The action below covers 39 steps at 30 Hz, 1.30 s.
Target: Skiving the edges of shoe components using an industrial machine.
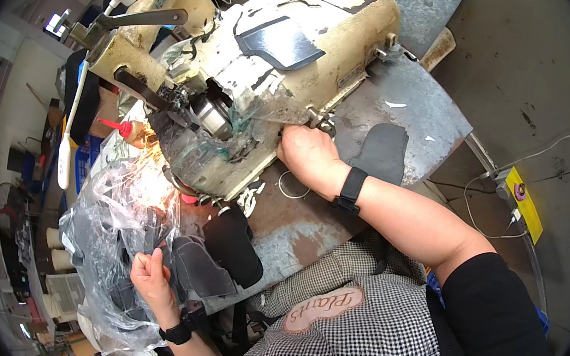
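Note:
A worn cream machine (pixel 349 33), which looks like a leather skiving machine, stands on the metal table with its round steel blade (pixel 211 116) showing through an opening in the housing. Bright orange sparks (pixel 154 187) spray down from its left side. My right hand (pixel 308 154) is closed against the front right of the housing, just below a metal knob (pixel 322 121); its fingertips are hidden, so what they grip cannot be made out. My left hand (pixel 153 281) is a loose fist, thumb up, beside a clear plastic bag (pixel 104 227). Nothing shows in it.
Dark cut pieces (pixel 232 246) lie at the table's front edge, another dark piece (pixel 383 152) to the right, and one (pixel 280 41) on top of the machine. A red-tipped bottle (pixel 130 132) stands near the sparks. A metal lever arm (pixel 141 18) juts out leftward.

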Available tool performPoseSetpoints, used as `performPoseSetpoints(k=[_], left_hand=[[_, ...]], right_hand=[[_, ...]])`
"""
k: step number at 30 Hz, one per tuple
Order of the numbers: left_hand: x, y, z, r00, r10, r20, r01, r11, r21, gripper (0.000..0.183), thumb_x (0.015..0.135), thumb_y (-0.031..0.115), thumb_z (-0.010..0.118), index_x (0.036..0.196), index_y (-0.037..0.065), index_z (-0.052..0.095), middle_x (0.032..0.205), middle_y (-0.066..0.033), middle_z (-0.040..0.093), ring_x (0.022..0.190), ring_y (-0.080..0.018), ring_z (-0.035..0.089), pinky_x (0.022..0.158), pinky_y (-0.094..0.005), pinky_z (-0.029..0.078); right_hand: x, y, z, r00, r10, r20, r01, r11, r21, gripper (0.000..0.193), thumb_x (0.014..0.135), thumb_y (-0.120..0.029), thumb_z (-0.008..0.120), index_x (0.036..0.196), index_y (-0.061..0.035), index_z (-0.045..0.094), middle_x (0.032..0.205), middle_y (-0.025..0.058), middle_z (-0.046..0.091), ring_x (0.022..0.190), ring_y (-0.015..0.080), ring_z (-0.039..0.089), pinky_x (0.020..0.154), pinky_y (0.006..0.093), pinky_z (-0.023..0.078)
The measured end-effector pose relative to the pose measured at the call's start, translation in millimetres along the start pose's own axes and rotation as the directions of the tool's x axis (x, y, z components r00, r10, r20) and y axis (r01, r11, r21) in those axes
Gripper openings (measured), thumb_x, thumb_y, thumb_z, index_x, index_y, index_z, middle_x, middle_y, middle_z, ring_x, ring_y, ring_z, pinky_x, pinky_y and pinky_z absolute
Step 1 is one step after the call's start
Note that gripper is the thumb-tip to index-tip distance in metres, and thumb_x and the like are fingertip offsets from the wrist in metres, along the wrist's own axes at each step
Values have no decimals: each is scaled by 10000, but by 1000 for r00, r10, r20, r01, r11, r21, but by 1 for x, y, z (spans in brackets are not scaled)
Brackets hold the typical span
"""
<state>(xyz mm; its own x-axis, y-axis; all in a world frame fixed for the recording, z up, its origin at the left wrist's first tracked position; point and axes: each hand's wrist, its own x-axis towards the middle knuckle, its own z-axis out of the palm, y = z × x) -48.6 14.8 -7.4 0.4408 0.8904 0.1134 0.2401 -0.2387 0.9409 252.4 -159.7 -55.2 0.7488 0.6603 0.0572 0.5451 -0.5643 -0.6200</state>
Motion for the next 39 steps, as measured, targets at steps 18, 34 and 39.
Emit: performPoseSetpoints(k=[18,34,39], left_hand=[[-35,1,-26,943,-233,-238,154,938,-310,378,1037,324,405,714,127,407,574,58,319,460,-31,277,396,-197,246],[-157,-97,-149,838,90,-538,300,747,593,148,791,-14,533,901,-3,632,850,-187,666,790,-345,652,717,-396,512],[-217,-144,-235,590,-239,-771,806,111,582,319,867,275,597,1022,-1,637,969,-248,667,910,-405,649,770,-456,514]], right_hand=[[9,2,14,993,-97,-72,98,995,2,278,795,-210,609,764,65,641,761,289,626,731,435,636,679,491,517],[20,27,9,977,-198,-82,180,965,-188,373,861,-270,605,860,97,539,797,327,594,794,473,599,713,478,466],[22,31,14,974,-208,-94,184,958,-219,338,870,-244,609,856,86,539,797,314,591,790,474,588,707,478,462]])
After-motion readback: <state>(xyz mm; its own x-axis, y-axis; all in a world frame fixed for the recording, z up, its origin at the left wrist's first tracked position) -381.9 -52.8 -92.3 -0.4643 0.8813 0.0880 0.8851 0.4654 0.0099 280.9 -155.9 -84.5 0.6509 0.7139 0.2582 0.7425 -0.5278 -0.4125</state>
